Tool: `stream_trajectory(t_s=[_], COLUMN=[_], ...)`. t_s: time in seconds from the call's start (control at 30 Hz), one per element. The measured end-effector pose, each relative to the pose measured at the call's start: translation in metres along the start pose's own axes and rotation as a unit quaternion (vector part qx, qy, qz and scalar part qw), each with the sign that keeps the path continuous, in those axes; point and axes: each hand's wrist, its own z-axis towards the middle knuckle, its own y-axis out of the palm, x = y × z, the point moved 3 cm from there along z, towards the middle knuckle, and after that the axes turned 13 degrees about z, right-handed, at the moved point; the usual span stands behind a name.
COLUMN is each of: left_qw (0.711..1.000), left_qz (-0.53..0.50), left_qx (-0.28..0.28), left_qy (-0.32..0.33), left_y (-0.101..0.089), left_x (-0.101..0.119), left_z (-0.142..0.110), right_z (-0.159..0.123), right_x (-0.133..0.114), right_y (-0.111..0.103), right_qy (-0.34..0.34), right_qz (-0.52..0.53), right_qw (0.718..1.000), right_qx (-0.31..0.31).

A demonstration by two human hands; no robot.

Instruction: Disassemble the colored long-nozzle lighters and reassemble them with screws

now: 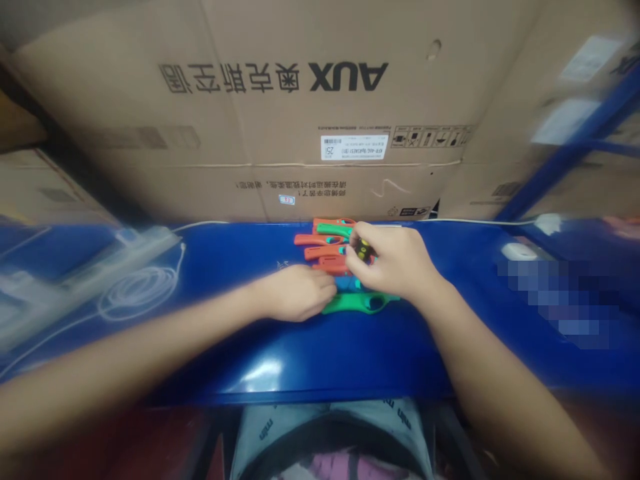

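Several long-nosed lighters lie side by side on the blue table [395, 360]. My right hand [395, 260] is closed over the right part of the row, its index finger and thumb curled round the end of a green lighter [333, 229]. A black and yellow piece [365, 251] shows between those fingers; I cannot tell what it belongs to. Orange lighters [323, 253] fill the middle of the row. My left hand [297, 293], fingers curled shut, touches the left end of a blue lighter [346, 285]. Its fingertips are hidden. Nearest me is another green lighter [355, 303].
A large cardboard box [280, 133] stands upright along the table's back edge. On the left lie a white power strip [150, 243] and a coiled white cable [143, 290]. A small white object [520, 251] sits at the right, beside a pixelated patch.
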Motion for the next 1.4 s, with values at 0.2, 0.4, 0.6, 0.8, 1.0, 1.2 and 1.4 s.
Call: stream_trajectory(t_s=[0.2,0.4,0.6,0.8,1.0,1.2,1.4], left_qw=[0.965,0.894,0.874,0.869,0.871,0.877,0.880], left_qz=[-0.098,-0.241,-0.261,-0.267,-0.252,-0.200,-0.188], left_qx=[0.065,0.044,0.027,0.034,0.092,0.116,0.111], left_qy=[-0.236,-0.376,-0.409,-0.414,-0.412,-0.421,-0.423], left_y=[-0.026,0.031,0.064,0.068,0.074,0.080,0.084], left_x=[-0.066,-0.094,-0.089,-0.092,-0.076,-0.068,-0.077], left_z=[-0.036,-0.083,-0.095,-0.107,-0.094,-0.060,-0.063], right_z=[0.001,0.001,0.004,-0.004,-0.034,-0.052,-0.057], right_x=[-0.001,-0.001,0.013,0.086,0.157,0.188,0.198], right_y=[-0.005,-0.007,-0.023,-0.045,-0.045,-0.032,-0.030], right_qy=[0.001,0.011,0.040,0.186,0.387,0.505,0.540], right_qz=[0.009,0.009,0.021,0.010,-0.139,-0.120,-0.108], right_qw=[1.000,1.000,0.993,0.972,0.911,0.847,0.817], right_qx=[0.011,0.016,0.107,0.145,0.026,-0.113,-0.171])
